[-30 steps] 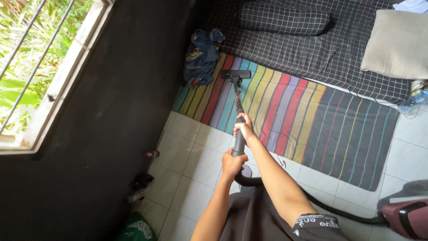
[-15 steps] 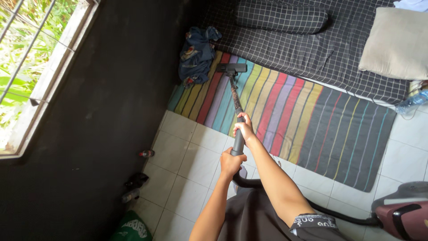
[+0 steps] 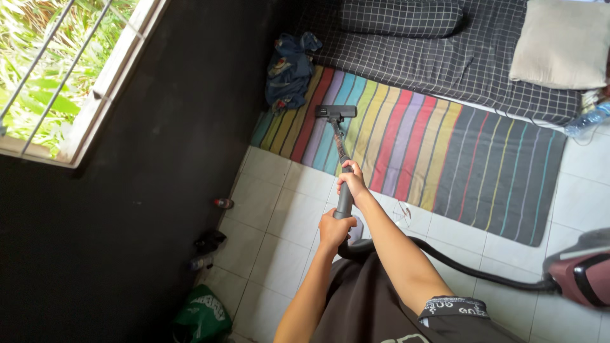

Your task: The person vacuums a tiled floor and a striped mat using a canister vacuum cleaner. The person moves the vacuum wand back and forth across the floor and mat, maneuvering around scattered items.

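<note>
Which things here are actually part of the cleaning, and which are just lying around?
In use: grey vacuum wand, floor head, black hose, maroon vacuum body, striped rug, left hand, right hand.

Lying about: blue crumpled clothing, beige pillow, green bag.

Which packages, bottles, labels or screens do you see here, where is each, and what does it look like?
Green bag: floor by the dark wall, bottom left; crumpled, white print.
Small bottle: lying on tiles near the wall; reddish cap.
Clear plastic bottle: right edge, beside the mattress; blue label.
Screens or signs: none.

Maroon vacuum body (image 3: 584, 276) cut off at right edge.
</note>
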